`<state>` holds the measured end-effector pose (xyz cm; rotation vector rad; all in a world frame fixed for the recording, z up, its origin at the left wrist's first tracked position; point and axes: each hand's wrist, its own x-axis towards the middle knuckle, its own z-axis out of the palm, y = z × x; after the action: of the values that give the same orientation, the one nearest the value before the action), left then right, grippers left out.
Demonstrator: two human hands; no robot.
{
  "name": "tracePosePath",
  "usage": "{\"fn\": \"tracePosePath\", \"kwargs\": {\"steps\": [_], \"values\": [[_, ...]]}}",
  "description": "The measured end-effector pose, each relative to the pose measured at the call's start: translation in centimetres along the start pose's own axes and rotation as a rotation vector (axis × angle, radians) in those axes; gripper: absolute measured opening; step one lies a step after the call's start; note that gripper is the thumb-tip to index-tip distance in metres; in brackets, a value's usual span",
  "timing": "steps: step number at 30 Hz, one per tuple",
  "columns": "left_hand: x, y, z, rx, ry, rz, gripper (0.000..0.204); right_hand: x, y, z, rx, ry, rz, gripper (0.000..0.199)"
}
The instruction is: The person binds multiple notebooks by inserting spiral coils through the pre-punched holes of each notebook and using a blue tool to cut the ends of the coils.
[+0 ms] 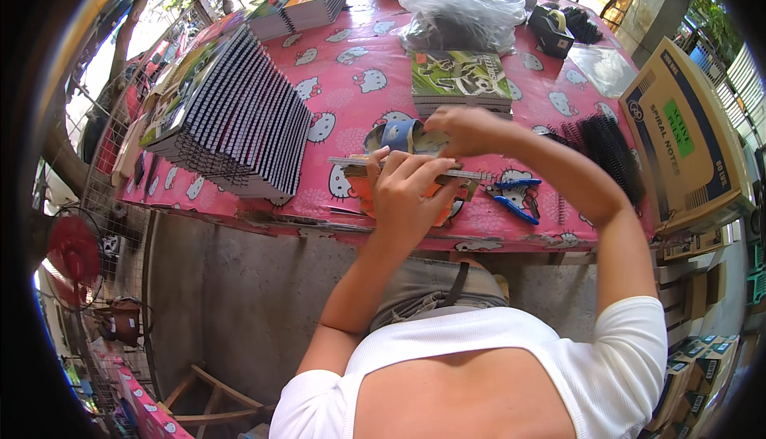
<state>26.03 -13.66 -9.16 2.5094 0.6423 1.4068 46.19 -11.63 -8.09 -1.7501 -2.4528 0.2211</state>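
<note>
Notebook (346, 161): thin, flat paper block, near front table edge, before torso. Left hand (403, 191): clamped on notebook. Right hand (464, 130): motion-blurred, fingers curled, just beyond notebook; grip cannot be told. Blue-handled pliers (519, 206) and black springy coils (610, 152) at right. Table (351, 104): glossy pink patterned covering. Floor (255, 263): grey, concrete-like. Notebook long axis: left-right, roughly parallel to front edge.

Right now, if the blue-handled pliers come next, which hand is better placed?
Right hand, probably. The blue-handled pliers lie on that side, while the left hand grips the notebook. The right hand is blurred, so I can't tell whether it's free.
</note>
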Motion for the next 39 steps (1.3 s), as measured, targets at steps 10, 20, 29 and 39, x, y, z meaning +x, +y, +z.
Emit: {"fn": "tracePosePath", "kwargs": {"steps": [10, 20, 29, 39], "values": [[1.4, -1.0, 0.0, -0.007, 0.032, 0.016, 0.034, -5.2, 3.4, 1.0, 0.378, 0.35, 0.197, 0.042], [1.8, -0.8, 0.2, -0.082, 0.019, -0.061, 0.035, -8.5, 3.4, -0.5, 0.822, 0.285, -0.054, 0.048], [1.3, -2.4, -2.3, 0.112, -0.015, -0.124, 0.042, -5.0, 3.7, 0.0, 0.518, 0.437, 0.096, 0.044], [1.0, -4.7, -3.4, 0.118, 0.025, -0.182, 0.039, -2.8, 0.2, -1.3, 1.094, 0.294, 0.041, 0.056]]}}
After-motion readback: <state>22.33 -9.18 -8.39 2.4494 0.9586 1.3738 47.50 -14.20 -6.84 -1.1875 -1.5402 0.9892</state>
